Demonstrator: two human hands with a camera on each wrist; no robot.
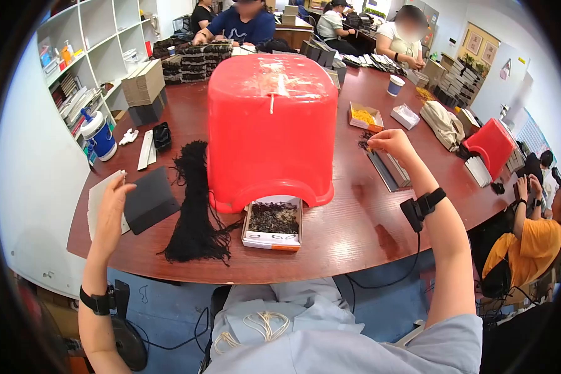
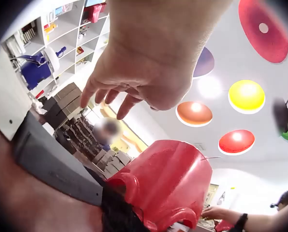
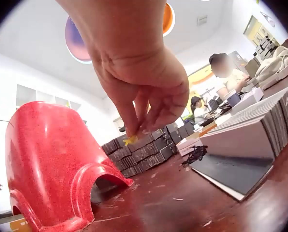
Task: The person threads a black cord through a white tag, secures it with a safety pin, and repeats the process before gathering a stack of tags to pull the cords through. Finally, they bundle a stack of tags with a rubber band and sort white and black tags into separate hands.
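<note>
In the head view my left hand point(image 1: 111, 209) is raised over a white card point(image 1: 100, 196) and a dark grey card point(image 1: 149, 199); its fingers are extended and hold nothing in the left wrist view. My right hand point(image 3: 144, 92) pinches a small yellow piece point(image 3: 130, 140) between thumb and fingertips. Below it lie a stack of cards point(image 3: 250, 135) and a small dark tangle point(image 3: 196, 155). An upturned red stool point(image 1: 271, 131) stands between the hands, with a box of dark loops point(image 1: 273, 218) partly under its arch. Black cords point(image 1: 196, 206) lie left of the stool.
A box of yellow pieces point(image 1: 364, 116), a white box point(image 1: 405, 116) and a paper cup point(image 1: 394, 85) stand at the back right. Card stacks point(image 1: 143, 87) and a blue-white jug point(image 1: 98, 135) are at the left. Several people sit around the table point(image 1: 305, 265).
</note>
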